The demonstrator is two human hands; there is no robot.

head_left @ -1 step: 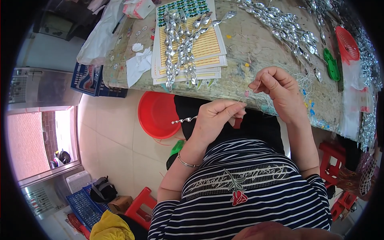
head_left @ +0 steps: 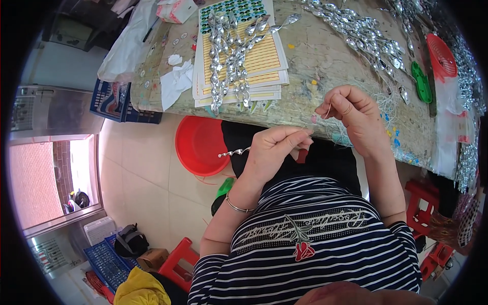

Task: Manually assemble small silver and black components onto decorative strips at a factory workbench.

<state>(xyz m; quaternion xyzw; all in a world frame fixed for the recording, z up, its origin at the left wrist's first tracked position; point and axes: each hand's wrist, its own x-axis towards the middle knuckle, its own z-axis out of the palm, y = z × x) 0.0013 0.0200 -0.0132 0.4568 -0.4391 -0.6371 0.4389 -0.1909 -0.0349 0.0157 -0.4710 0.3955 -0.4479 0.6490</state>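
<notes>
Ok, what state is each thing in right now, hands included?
Left hand: closed in a pinch on the silver strand.
Silver strand: twisted, one end jutting left.
Right hand: raised, fingers curled; grip unclear.
Paper sheets: stacked, overlapping unevenly.
White tissue: crumpled.
Loose threads: tangled.
Red basin: open side up, on the floor.

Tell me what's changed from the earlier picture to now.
Nothing visibly changed. The left hand still holds the twisted silver strand; the right hand stays with its fingertips pinched together. The silver strips on the paper sheets and the red basin stayed put.
</notes>
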